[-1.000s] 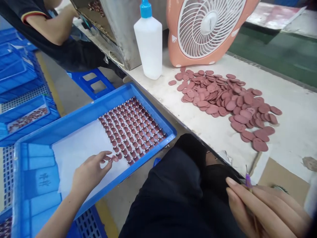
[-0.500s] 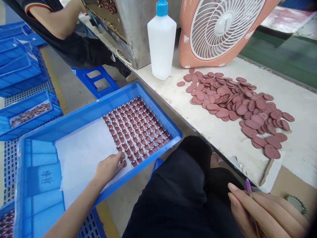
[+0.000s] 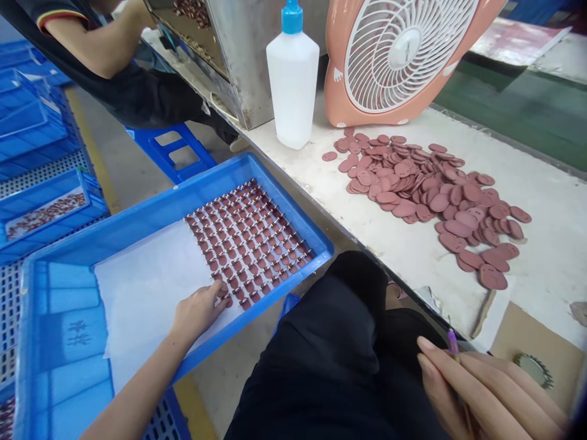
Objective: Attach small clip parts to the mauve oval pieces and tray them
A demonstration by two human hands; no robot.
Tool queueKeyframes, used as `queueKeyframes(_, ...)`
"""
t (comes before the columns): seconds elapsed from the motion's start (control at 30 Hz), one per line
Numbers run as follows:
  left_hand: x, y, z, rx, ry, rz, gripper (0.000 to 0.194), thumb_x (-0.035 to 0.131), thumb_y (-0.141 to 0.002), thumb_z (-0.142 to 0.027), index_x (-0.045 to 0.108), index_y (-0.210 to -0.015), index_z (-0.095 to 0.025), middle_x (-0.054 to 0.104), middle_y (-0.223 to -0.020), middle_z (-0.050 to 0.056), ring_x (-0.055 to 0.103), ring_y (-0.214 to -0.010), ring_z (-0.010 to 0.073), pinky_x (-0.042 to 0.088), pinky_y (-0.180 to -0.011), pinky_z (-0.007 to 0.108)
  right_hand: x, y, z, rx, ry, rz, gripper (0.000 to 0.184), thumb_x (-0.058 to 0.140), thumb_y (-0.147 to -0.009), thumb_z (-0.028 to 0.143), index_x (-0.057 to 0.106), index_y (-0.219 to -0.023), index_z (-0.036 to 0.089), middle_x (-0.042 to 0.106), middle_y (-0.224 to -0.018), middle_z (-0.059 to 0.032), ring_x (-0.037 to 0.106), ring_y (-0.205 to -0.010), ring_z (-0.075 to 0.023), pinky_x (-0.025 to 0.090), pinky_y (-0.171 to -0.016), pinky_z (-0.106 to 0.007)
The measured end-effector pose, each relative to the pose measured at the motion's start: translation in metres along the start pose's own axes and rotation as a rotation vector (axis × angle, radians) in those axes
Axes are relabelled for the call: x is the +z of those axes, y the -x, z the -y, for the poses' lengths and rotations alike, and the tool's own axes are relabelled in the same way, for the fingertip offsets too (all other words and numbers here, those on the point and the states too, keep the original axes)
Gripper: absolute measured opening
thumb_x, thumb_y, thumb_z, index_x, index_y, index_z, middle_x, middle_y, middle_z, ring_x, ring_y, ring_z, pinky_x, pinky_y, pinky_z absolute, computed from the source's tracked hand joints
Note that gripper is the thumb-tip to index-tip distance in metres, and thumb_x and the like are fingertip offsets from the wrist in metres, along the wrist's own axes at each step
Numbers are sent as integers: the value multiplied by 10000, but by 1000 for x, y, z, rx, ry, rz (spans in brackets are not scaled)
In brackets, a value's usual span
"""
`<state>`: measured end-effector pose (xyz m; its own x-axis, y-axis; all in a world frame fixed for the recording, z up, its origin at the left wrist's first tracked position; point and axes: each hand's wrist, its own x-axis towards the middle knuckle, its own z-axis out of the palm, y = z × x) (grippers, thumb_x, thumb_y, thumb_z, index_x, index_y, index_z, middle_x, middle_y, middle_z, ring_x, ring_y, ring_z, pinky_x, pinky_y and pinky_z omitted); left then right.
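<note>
My left hand [image 3: 199,310] reaches into a blue plastic tray [image 3: 68,244], its fingertips closed on a small reddish-brown piece [image 3: 228,301] at the near end of a row. Beside it, rows of similar pieces [image 3: 247,244] with dark and pale tops stand on a white paper sheet [image 3: 147,287]. In my right hand [image 3: 486,385], low on the right, a thin tool [image 3: 453,342] with a fine dark tip and a purple section is pinched between the fingers. On the table lies a heap of flat, oval reddish-brown discs [image 3: 426,189], some with small holes.
A white bottle with a blue cap [image 3: 293,85] and an orange fan [image 3: 334,91] stand behind the heap. A bottle cap [image 3: 533,370] lies on cardboard near my right hand. Another person [image 3: 87,43] sits by a metal box [image 3: 247,67]. Blue crates [image 3: 50,214] are stacked left.
The whole view has shifted slightly, with things on the table appearing further left. My left hand stays at the same row end, and my right hand keeps hold of the thin tool.
</note>
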<state>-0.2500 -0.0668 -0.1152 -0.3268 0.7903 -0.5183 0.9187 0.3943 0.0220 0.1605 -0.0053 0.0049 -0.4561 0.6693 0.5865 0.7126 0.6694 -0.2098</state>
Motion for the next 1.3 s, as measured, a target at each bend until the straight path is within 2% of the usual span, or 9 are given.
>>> queueKeyframes(0.27,2,0,3,5,53,-75,210,500,-883,-411,592,-1020,-281,771,-1005,35,713,-860,253,442,-575,291,-3,0,-5,-92,-33,12,182,776,-795,31,702,-943,107,702,-764,-38,601,-653,-141,487,-722,-304)
queueKeyframes(0.43,-21,11,-17,83,116,-342,214,518,-881,-417,634,-986,-272,780,-898,49,720,-731,248,453,-512,293,-13,-8,-6,-88,14,-27,135,762,-817,56,701,-929,99,689,-758,-31,603,-639,-142,486,-707,-309)
queueKeyframes(0.53,-48,9,-66,270,193,-624,244,488,-925,-402,651,-1003,-238,771,-962,100,712,-844,272,527,-663,355,-18,-9,-10,-96,59,-79,156,746,-813,32,692,-955,69,688,-772,-49,618,-627,-149,511,-694,-313)
queueKeyframes(0.63,-79,0,-146,617,276,-791,178,551,-915,-349,687,-962,-243,771,-1058,79,673,-1050,248,476,-974,390,-22,-3,-13,-72,115,-139,167,733,-805,4,688,-955,64,678,-759,-61,611,-625,-156,520,-658,-311)
queueKeyframes(0.77,-116,-9,-264,1048,253,-794,291,526,-948,-328,652,-1197,-243,685,-1310,54,564,-1250,215,414,-1053,369,-27,11,-13,-7,136,-177,181,710,-817,-8,689,-980,65,659,-759,-67,605,-654,-158,517,-618,-294)
queueKeyframes(0.87,-131,-11,-314,1261,163,-720,418,542,-946,-389,581,-1317,-199,624,-1398,81,522,-1307,250,355,-1089,427,-35,23,-12,48,127,-203,207,685,-816,-26,687,-997,74,659,-747,-63,611,-634,-155,521,-579,-279)
queueKeyframes(1.07,-127,-11,-299,1401,66,-637,551,622,-850,-560,607,-1285,-222,717,-1260,83,626,-1168,286,233,-1123,496,-44,45,-18,176,111,-288,214,655,-826,-9,692,-991,123,666,-736,-48,612,-589,-144,533,-536,-255)
queueKeyframes(1.2,-112,-8,-277,1522,127,-733,267,620,-915,-245,655,-1171,-310,791,-1093,-2,716,-925,169,326,-1061,395,-39,47,-24,230,34,-279,226,639,-840,-1,683,-1025,121,656,-741,-48,606,-615,-150,529,-552,-264)
queueKeyframes(1.3,-100,4,-271,1555,223,-778,337,587,-878,-52,684,-1083,-301,814,-977,-25,731,-822,131,403,-986,339,-34,39,-25,270,-37,-230,214,641,-874,48,660,-1078,112,656,-808,-66,624,-704,-158,553,-622,-274)
